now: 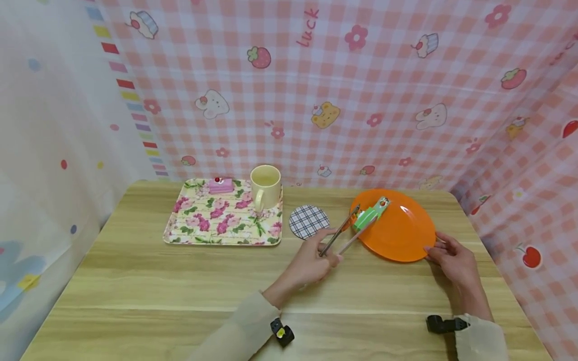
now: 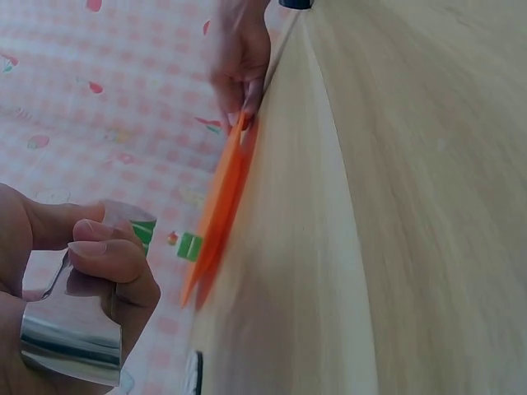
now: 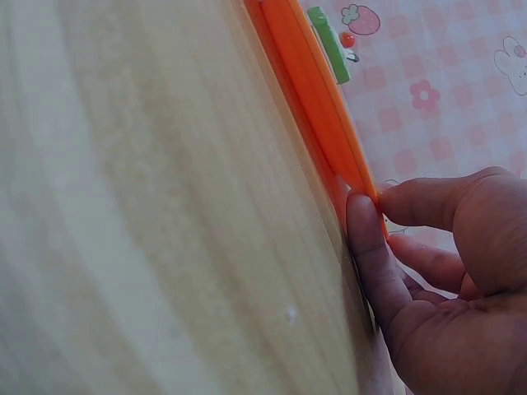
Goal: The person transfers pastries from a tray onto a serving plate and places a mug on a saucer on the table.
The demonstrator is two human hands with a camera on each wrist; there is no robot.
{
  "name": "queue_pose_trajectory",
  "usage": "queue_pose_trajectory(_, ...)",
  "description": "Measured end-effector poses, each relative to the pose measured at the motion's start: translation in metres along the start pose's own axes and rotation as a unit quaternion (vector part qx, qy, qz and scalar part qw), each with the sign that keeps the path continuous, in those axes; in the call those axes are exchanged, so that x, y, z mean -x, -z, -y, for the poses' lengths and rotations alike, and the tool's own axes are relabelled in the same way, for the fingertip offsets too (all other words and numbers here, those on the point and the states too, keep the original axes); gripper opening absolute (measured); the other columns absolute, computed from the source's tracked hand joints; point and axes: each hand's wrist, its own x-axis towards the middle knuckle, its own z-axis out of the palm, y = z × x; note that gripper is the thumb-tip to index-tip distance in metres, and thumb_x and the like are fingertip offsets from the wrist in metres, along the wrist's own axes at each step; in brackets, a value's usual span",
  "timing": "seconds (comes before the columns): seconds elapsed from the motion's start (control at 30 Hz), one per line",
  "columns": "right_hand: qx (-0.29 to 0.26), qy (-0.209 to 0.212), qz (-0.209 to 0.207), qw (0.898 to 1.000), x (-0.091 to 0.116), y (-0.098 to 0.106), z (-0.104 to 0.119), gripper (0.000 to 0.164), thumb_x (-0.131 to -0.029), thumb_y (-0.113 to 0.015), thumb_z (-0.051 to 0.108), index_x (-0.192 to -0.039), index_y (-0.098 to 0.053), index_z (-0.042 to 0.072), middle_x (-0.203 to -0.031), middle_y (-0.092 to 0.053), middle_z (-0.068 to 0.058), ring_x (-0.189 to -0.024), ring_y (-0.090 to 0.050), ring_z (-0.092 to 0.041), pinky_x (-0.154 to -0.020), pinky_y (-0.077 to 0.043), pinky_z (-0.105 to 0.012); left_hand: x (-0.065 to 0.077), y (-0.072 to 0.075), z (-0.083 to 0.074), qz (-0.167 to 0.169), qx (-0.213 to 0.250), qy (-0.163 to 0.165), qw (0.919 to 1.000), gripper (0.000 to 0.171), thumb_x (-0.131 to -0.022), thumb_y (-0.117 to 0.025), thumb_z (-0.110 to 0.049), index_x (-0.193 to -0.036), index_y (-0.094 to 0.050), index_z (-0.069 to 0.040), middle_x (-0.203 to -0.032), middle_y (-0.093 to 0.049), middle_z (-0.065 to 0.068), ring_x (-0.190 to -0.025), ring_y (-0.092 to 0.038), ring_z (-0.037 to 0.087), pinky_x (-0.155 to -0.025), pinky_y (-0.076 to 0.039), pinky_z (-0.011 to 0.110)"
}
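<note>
My left hand (image 1: 311, 260) holds a pair of metal tongs (image 1: 341, 236), its arms apart. The tongs' tips reach over the near-left part of an orange plate (image 1: 406, 230), one on either side of a green toy cake slice (image 1: 367, 218) with a red cherry on top. Whether the tips touch the slice, I cannot tell. At the plate's right side, my right hand (image 1: 453, 260) pinches the rim (image 3: 362, 164) between its fingers. In the left wrist view the tongs' shiny bent end (image 2: 74, 337) lies in the left palm.
A floral tray (image 1: 212, 235) on the left carries a yellow mug (image 1: 266, 186) and a pink toy cake slice (image 1: 220, 186). Between tray and plate lies a round checked coaster (image 1: 309, 221). Pink checked cloth (image 1: 289, 100) hangs behind the wooden table (image 1: 180, 296).
</note>
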Motion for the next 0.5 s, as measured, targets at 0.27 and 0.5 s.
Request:
queue_pose_trajectory(0.27, 0.005, 0.005, 0.005, 1.0, 0.0, 0.001, 0.0, 0.072, -0.1, -0.067, 0.016, -0.16, -0.03, 0.001, -0.096, -0.059, 0.019, -0.081, -0.067, 0.005, -0.077, -0.06, -0.017, -0.008, -0.017, 0.004, 0.011, -0.013, 0.01, 0.9998, 0.066, -0.09, -0.071, -0.002, -0.149, -0.052, -0.024, -0.075, -0.063, 0.001, -0.046, -0.043, 0.012, -0.039, -0.034, 0.021)
queue_pose_trajectory(0.5, 0.011, 0.01, 0.0, 1.0, -0.001, 0.0, -0.001, 0.072, -0.1, -0.067, 0.016, -0.16, -0.03, 0.001, -0.094, -0.059, 0.021, -0.08, -0.067, 0.005, -0.076, -0.06, -0.017, -0.016, -0.031, 0.007, 0.018, -0.036, 0.024, 0.9989, 0.064, -0.091, -0.072, -0.006, -0.148, -0.053, -0.028, -0.075, -0.061, 0.0, -0.047, -0.043, 0.012, -0.038, -0.033, 0.021)
